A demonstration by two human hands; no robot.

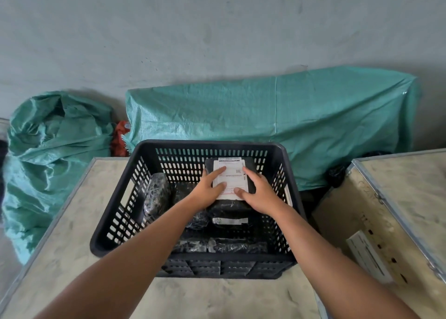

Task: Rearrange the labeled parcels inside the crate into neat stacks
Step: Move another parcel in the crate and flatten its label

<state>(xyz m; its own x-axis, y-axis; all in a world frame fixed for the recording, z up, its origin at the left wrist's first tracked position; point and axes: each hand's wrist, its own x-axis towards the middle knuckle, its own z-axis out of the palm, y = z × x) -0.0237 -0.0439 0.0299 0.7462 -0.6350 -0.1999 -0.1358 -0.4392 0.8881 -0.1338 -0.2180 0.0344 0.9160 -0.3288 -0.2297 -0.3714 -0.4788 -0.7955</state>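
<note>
A black slotted plastic crate (pixel 115 212) stands on a pale wooden box. Inside, at the back right, a black-wrapped parcel with a white shipping label (pixel 233 174) lies on top of other black parcels. My left hand (pixel 210 188) grips its left edge and my right hand (pixel 255 193) its right edge, fingers spread over the label. Under it a second black parcel (pixel 229 218) shows a white label strip on its side. A rounded black parcel (pixel 155 194) leans upright against the left wall. Flatter black parcels (pixel 217 245) lie along the front.
The crate rests on a wooden box top (pixel 72 234) with metal edging. A second wooden box (pixel 386 222) stands to the right, with a gap between. Green woven sacks (pixel 265 118) and a crumpled green bag (pixel 48 149) lie behind, against a grey wall.
</note>
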